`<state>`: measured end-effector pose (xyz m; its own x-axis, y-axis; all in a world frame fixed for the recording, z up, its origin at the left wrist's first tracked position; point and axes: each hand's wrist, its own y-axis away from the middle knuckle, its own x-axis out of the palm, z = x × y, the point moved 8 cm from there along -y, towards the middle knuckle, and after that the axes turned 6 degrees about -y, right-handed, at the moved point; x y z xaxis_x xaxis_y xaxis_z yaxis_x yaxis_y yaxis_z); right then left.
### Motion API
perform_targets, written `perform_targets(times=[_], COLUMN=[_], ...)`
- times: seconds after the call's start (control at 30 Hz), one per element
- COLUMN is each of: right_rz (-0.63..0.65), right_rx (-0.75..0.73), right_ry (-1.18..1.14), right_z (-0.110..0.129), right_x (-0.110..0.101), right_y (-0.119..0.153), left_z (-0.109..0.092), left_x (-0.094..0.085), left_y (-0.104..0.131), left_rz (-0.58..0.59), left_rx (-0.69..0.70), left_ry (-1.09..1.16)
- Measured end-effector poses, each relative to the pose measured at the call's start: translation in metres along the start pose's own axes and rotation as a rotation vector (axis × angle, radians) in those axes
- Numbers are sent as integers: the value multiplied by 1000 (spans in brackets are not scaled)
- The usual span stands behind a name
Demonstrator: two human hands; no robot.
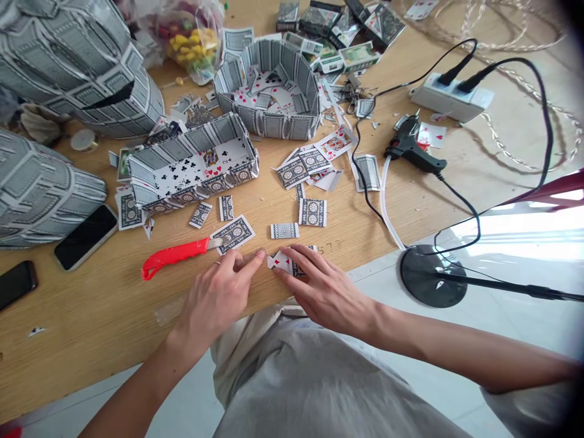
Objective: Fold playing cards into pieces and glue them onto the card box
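A: What is closest to us?
B: Grey clothes (292,371) on the person's lap. Then both bare hands, low on the desk (109,322)

A: What is the right hand (326,289) doing?
B: It lies over a card (281,263), with its fingers on top. I can't tell if it pinches it or just rests there

A: And the left hand (223,289)?
B: Its fingers are bent, and one points right, at the card's left end. I can't tell if it grips anything

A: Where is the card, and which way does it go?
B: Near the front edge of the desk, between the left hand's fingertips and the right hand. What shows of it is longest from side to side. The left end shows white with red diamonds, and dark pattern peeps out on the right

A: What is just past the hands?
B: A red knife (176,255). Its handle goes down to the left, and its blade lies on a patterned card (237,231). A small strip (284,230) lies flat, long side to side

A: And farther off?
B: A long box (214,184) made of cards, then a black glue gun (413,146) with its tip pointing away. Past those are a rounder box (283,126), a white plug block (451,97) and a bag (196,39) with yellow things in it
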<state>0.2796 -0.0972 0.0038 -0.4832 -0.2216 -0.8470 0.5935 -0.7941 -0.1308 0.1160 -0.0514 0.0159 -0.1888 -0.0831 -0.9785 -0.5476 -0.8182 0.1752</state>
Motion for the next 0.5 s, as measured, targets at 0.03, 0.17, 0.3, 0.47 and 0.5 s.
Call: perform_targets(times=[0.03,0.17,0.3,0.47,0.5], right_rz=[0,-10,-27,-41,-39], right_rx=[0,-13,-30,-91,-95], right_ry=[-3,-11,-12,10,17], right_z=[0,0,-2,0,0], right_x=[0,-2,-3,-1,1], right_y=[0,-2,-1,2,3], left_z=[0,0,1,5,6], left_x=[0,2,2,5,6], left_y=[0,-1,0,0,0], left_rz=[7,26,6,-49,-61], left_rx=[-1,-4,-14,-21,-22], left_ry=[-1,26,77,187,221])
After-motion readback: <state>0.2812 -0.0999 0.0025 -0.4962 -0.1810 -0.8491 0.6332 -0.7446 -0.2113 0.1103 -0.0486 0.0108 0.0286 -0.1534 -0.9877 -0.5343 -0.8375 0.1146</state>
